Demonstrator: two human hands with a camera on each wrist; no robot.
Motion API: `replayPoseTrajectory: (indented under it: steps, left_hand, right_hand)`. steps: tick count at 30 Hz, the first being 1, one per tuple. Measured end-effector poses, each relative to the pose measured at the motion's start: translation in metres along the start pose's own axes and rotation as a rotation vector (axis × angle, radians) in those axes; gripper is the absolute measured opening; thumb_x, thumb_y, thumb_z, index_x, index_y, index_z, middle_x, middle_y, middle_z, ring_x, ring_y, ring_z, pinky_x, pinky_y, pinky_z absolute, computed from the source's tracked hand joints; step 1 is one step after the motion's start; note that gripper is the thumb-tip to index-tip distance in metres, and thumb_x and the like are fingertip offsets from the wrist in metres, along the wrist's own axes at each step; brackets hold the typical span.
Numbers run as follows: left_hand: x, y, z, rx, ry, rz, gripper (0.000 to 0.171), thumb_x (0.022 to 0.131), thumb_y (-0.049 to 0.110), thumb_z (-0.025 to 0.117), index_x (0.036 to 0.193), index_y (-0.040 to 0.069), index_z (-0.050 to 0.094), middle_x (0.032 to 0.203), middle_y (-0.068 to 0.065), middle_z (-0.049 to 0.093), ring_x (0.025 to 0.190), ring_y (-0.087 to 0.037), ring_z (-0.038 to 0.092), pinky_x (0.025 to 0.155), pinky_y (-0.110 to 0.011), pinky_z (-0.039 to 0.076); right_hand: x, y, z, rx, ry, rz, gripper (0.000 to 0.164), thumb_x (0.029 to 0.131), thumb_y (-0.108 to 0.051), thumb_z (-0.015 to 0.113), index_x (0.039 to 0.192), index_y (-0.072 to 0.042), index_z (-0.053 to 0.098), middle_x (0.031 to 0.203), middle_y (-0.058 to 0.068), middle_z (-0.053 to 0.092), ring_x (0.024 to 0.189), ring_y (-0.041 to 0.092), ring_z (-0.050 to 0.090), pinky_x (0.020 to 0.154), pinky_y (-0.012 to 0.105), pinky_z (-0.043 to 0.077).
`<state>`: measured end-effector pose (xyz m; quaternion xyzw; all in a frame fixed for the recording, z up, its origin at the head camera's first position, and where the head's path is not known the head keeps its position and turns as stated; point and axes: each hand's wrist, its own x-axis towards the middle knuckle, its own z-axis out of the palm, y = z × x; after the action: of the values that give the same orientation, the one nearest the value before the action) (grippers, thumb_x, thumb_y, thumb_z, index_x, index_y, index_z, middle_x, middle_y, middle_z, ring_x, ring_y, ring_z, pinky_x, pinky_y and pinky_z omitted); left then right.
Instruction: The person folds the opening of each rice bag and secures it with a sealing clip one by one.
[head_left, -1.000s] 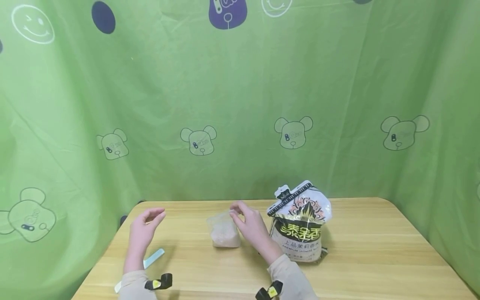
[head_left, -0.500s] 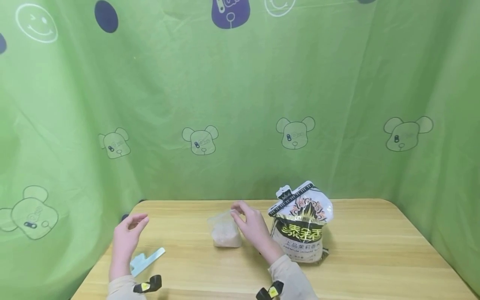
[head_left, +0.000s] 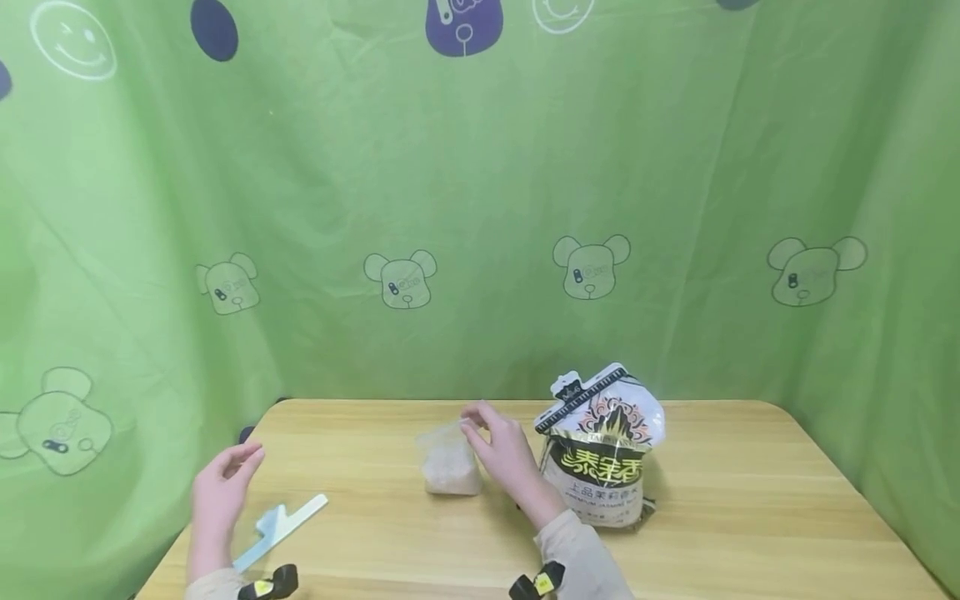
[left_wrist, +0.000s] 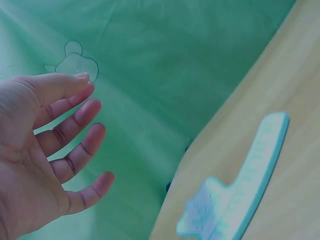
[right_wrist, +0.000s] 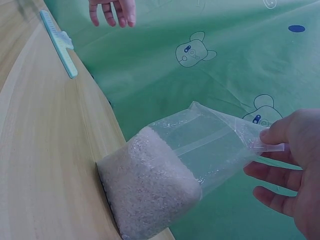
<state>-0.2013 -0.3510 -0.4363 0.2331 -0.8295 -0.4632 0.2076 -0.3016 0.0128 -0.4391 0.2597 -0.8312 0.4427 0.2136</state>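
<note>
A clear plastic bag of white rice stands on the table. My right hand pinches its gathered top corner between thumb and forefinger, as the right wrist view shows. My left hand hovers over the table's left side with fingers loosely bent and nothing in them; the left wrist view shows the same hand with its fingers spread apart. Just to the right of it lies a pale blue bag clip, with the clip's long bar flat on the wood.
Right of my right hand stands a large printed jasmine rice bag, its folded top held by a black-and-white clip. The wooden table ends at a green curtain with bear prints.
My left hand has moved left and toward me, away from the rice bag, bringing more of the pale blue clip into sight. My right hand keeps its pinch in the same spot.
</note>
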Motion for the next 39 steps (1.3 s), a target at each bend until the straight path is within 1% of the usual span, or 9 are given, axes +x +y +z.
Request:
replayPoseTrajectory:
  steps: [4, 7, 11, 13, 15, 19, 26, 30, 39]
  left_hand:
    - [0.0, -0.008, -0.003, 0.011, -0.011, -0.03, 0.05, 0.094, 0.044, 0.061, 0.13, 0.011, 0.058, 0.094, 0.031, 0.056, 0.081, 0.017, 0.047, 0.076, -0.012, 0.043]
    - [-0.003, -0.015, -0.003, -0.001, -0.051, -0.044, 0.052, 0.095, 0.043, 0.06, 0.132, 0.008, 0.055, 0.115, 0.007, 0.067, 0.08, 0.02, 0.045, 0.088, -0.025, 0.046]
    - [-0.008, -0.024, -0.004, -0.023, -0.135, -0.067, 0.057, 0.096, 0.043, 0.057, 0.139, 0.006, 0.047, 0.144, -0.021, 0.048, 0.085, 0.018, 0.043, 0.104, -0.053, 0.04]
    - [-0.009, -0.029, -0.005, -0.014, -0.176, -0.075, 0.061, 0.096, 0.045, 0.056, 0.142, 0.007, 0.043, 0.148, -0.021, 0.043, 0.095, 0.01, 0.049, 0.107, -0.059, 0.036]
    - [-0.01, -0.034, -0.005, 0.005, -0.199, -0.073, 0.064, 0.096, 0.048, 0.055, 0.144, 0.008, 0.041, 0.15, -0.021, 0.042, 0.11, -0.008, 0.055, 0.107, -0.06, 0.036]
    - [-0.011, -0.041, -0.003, 0.011, -0.238, -0.081, 0.073, 0.093, 0.055, 0.055, 0.147, 0.008, 0.038, 0.152, -0.022, 0.037, 0.135, -0.039, 0.041, 0.108, -0.061, 0.035]
    - [-0.008, -0.048, -0.001, 0.084, -0.31, -0.069, 0.079, 0.09, 0.056, 0.059, 0.148, 0.007, 0.036, 0.157, -0.027, 0.024, 0.142, -0.049, 0.023, 0.11, -0.069, 0.021]
    - [-0.006, -0.051, -0.001, 0.148, -0.348, -0.049, 0.073, 0.093, 0.043, 0.062, 0.148, 0.004, 0.035, 0.156, -0.029, 0.022, 0.14, -0.054, 0.022, 0.109, -0.07, 0.021]
    - [-0.005, -0.062, 0.002, 0.201, -0.414, -0.004, 0.076, 0.089, 0.035, 0.067, 0.147, -0.002, 0.033, 0.153, -0.032, 0.025, 0.138, -0.055, 0.024, 0.11, -0.07, 0.022]
  right_hand:
    - [0.0, -0.001, -0.001, 0.008, -0.004, 0.012, 0.017, 0.091, -0.016, 0.066, 0.107, -0.012, 0.065, 0.102, 0.008, 0.074, 0.097, 0.024, 0.07, 0.089, 0.042, 0.057]
    - [0.0, -0.002, -0.001, 0.014, -0.005, 0.014, 0.017, 0.091, -0.016, 0.066, 0.107, -0.011, 0.065, 0.102, 0.008, 0.074, 0.096, 0.024, 0.07, 0.089, 0.042, 0.056]
    - [0.0, -0.001, 0.0, 0.019, -0.007, 0.012, 0.017, 0.091, -0.016, 0.066, 0.107, -0.01, 0.065, 0.103, 0.008, 0.074, 0.097, 0.024, 0.07, 0.089, 0.042, 0.056]
    - [0.0, -0.001, 0.001, 0.019, -0.005, 0.015, 0.017, 0.091, -0.016, 0.066, 0.107, -0.01, 0.065, 0.103, 0.008, 0.074, 0.097, 0.024, 0.07, 0.089, 0.042, 0.056]
    - [0.0, -0.001, 0.002, 0.02, -0.004, 0.017, 0.017, 0.091, -0.017, 0.066, 0.107, -0.011, 0.065, 0.103, 0.008, 0.074, 0.097, 0.024, 0.07, 0.09, 0.042, 0.057]
    - [0.0, -0.002, 0.002, 0.023, -0.007, 0.018, 0.016, 0.091, -0.016, 0.067, 0.107, -0.012, 0.065, 0.102, 0.008, 0.074, 0.096, 0.024, 0.07, 0.089, 0.042, 0.056]
    - [0.001, -0.002, 0.0, 0.017, 0.004, 0.005, 0.017, 0.09, -0.014, 0.067, 0.106, -0.011, 0.065, 0.101, 0.008, 0.074, 0.095, 0.024, 0.07, 0.088, 0.042, 0.057]
    - [0.002, -0.002, 0.0, 0.023, 0.0, -0.006, 0.017, 0.09, -0.013, 0.067, 0.106, -0.009, 0.065, 0.101, 0.009, 0.074, 0.095, 0.024, 0.07, 0.088, 0.042, 0.057]
    - [0.0, -0.002, 0.0, 0.028, -0.004, 0.007, 0.016, 0.091, -0.014, 0.066, 0.107, -0.011, 0.065, 0.104, 0.009, 0.074, 0.098, 0.024, 0.07, 0.09, 0.042, 0.056]
